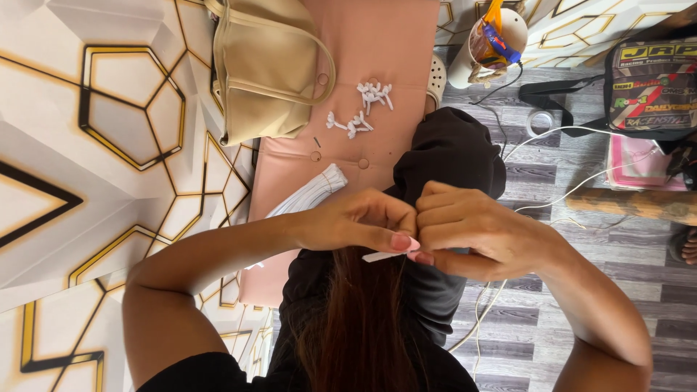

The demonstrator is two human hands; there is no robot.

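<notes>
My left hand (363,220) and my right hand (472,232) meet in front of me over my dark-clad lap, fingertips touching. Between them they pinch a small white plastic strip (381,256), which sticks out to the left below my left thumb. Both hands have their fingers curled closed around it. On the pink padded bench (377,43) beyond lie several small white plastic pieces (363,109) in two loose clusters. A bundle of white strips (312,194) rests on the bench edge just past my left hand. My long hair (359,327) hangs below the hands.
A beige handbag (265,65) sits on the bench at the back left. A white cup with orange and blue tools (490,40), a roll of tape (541,122), white cables (573,190) and a colourful bag (650,83) lie on the grey wood floor to the right.
</notes>
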